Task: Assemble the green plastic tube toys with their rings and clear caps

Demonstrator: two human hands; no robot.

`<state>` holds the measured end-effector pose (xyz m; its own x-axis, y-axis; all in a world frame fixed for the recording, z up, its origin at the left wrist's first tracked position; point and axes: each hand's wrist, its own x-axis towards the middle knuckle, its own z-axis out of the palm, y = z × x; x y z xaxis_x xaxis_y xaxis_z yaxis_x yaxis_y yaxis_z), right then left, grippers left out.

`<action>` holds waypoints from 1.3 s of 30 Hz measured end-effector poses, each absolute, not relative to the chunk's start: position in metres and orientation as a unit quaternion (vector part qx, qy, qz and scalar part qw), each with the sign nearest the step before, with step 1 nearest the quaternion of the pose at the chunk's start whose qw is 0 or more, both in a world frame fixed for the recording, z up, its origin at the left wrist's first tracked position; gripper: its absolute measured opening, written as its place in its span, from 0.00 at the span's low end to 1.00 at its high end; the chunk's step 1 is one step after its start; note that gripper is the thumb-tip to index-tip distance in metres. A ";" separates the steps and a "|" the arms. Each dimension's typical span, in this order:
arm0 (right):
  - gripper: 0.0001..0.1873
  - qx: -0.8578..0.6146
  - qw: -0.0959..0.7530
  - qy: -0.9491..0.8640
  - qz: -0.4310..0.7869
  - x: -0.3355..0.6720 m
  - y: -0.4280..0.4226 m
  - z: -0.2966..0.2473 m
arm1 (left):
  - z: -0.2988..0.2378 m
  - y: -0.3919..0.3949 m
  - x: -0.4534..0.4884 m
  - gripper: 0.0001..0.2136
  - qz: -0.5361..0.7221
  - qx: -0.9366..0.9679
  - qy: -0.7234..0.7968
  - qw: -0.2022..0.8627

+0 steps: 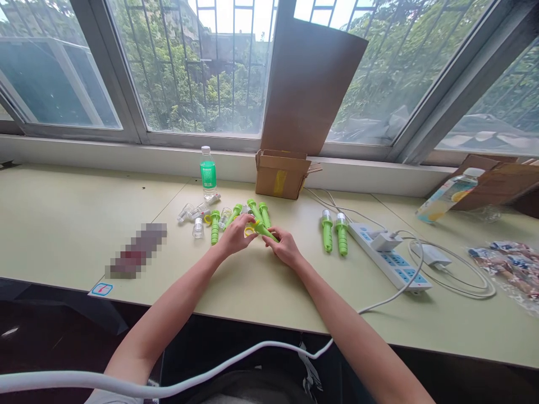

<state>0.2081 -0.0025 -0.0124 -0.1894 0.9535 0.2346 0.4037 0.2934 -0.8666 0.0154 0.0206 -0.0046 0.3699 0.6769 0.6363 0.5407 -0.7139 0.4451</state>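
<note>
My right hand [284,247] is closed around the lower end of a green ribbed tube [265,230], which looks like a small flashlight body. At the tube's upper end, the fingers of my left hand [236,237] pinch a yellow ring [250,230]. Whether the ring is around the tube or beside it is hard to see. Just beyond my hands lie more green tubes [214,226], several clear plastic caps [198,228] and another yellow ring [208,219]. To the right, two green tubes with clear caps fitted [327,231] lie side by side.
A water bottle [208,175] and an open cardboard box [278,175] stand near the window ledge. On the right are a power strip [389,259] with plugs and cables, a tilted drink bottle [448,196] and plastic-wrapped items [507,266]. A white cable [236,354] crosses in front of me.
</note>
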 end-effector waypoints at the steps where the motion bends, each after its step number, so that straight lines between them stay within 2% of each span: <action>1: 0.20 -0.488 0.407 -0.694 0.340 0.208 -0.002 -0.013 | -0.005 0.021 0.015 0.13 0.421 0.825 0.369 0.078; 8: 0.21 -0.473 0.376 -0.703 0.375 0.210 -0.001 -0.011 | -0.005 0.024 0.015 0.10 0.430 0.816 0.384 0.048; 12: 0.21 -0.467 0.361 -0.725 0.356 0.210 -0.001 -0.011 | -0.006 0.023 0.015 0.10 0.422 0.818 0.389 0.045; 17: 0.18 -0.475 0.378 -0.721 0.335 0.209 -0.001 -0.013 | -0.007 0.023 0.015 0.10 0.423 0.817 0.389 0.056; 26: 0.18 -0.480 0.396 -0.702 0.346 0.207 -0.002 -0.014 | -0.006 0.022 0.017 0.11 0.435 0.811 0.388 0.050; 33: 0.19 -0.473 0.386 -0.721 0.329 0.208 -0.002 -0.011 | -0.003 0.021 0.017 0.08 0.434 0.811 0.390 0.036; 39: 0.22 -0.477 0.374 -0.722 0.333 0.209 -0.002 -0.012 | -0.004 0.021 0.017 0.11 0.427 0.811 0.397 0.039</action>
